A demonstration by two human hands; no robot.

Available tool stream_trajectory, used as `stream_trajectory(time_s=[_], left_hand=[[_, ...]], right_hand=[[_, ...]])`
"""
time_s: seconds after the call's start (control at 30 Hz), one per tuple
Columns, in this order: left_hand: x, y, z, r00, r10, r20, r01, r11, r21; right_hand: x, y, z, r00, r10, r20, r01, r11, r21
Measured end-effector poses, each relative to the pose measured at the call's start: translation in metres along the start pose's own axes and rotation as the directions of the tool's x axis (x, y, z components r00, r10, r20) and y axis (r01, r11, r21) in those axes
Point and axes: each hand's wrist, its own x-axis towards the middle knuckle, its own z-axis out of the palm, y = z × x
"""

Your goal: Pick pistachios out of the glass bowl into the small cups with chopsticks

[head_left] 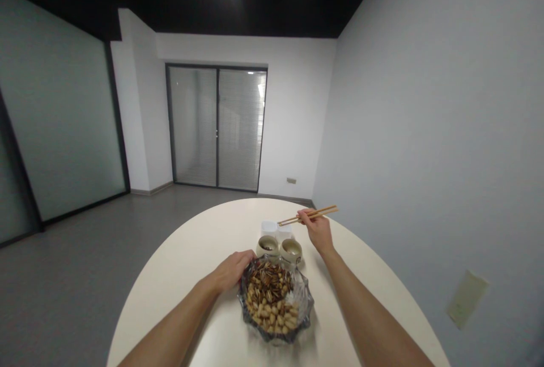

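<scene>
No legible text. Ceramic cup (pixel 291 251) at 1 o'clock from scalloped glass bowl (pixel 304 300): small dark mark (pixel 298 260), unreadable.

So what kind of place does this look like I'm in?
Probably an office or small meeting room, though no sign confirms it. The frosted-glass partition, the dark-framed glazed panels with blinds and the pale table with a rounded edge all suggest that.

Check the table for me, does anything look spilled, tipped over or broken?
Nothing stands out. The bowl and both cups look upright, with no visible spill on the table. The right hand has the chopsticks; the left hand is beside the bowl. Fine cracks would be too small to tell.
</scene>
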Motion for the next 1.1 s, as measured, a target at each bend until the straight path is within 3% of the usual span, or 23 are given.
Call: stream_trajectory(time_s=[0.7, 0.93, 1.1], left_hand=[[-0.002, 0.009, -0.001, 0.999, 0.019, -0.033, -0.019, 1.000, 0.009], [0.000, 0.010, 0.000, 0.999, 0.011, -0.045, -0.012, 1.000, -0.021], [0.000, 0.015, -0.001, 0.999, 0.021, -0.032, -0.021, 1.000, -0.018]], right_hand=[[0.015, -0.009, 0.048, 0.945, 0.043, 0.324, -0.040, 0.999, -0.017], [0.014, -0.014, 0.050, 0.941, 0.054, 0.335, -0.055, 0.998, -0.007], [0.020, -0.017, 0.041, 0.961, 0.046, 0.271, -0.048, 0.999, -0.003]])
